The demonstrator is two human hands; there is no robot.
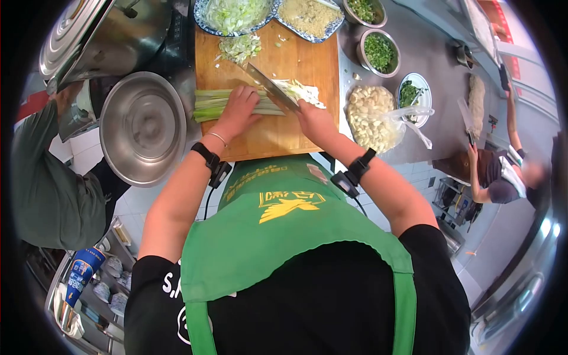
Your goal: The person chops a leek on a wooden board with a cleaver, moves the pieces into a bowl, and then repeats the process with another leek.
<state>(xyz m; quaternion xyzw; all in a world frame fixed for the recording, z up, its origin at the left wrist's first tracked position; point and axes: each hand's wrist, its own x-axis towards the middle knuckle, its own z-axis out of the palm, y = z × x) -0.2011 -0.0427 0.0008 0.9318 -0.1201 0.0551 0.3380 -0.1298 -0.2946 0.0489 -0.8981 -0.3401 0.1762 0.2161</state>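
Observation:
A bundle of long green-and-white stalks (211, 105) lies across the wooden cutting board (284, 136). My left hand (239, 111) presses down on the stalks, its fingers bent and close together beside the blade. In my right hand (316, 121) is the handle of a wide cleaver (269, 86), whose blade slants across the stalks. White cut pieces (305, 93) lie to the right of the blade, and a pile of chopped pieces (239, 47) sits near the board's far edge.
Beyond the board are plates of shredded greens (232, 15) and minced food (309, 21). Bowls of chopped greens (378, 53) and a bag of pale cubes (373, 118) stand right. An empty metal basin (143, 127) is left. One person stands left; another holds a knife at right.

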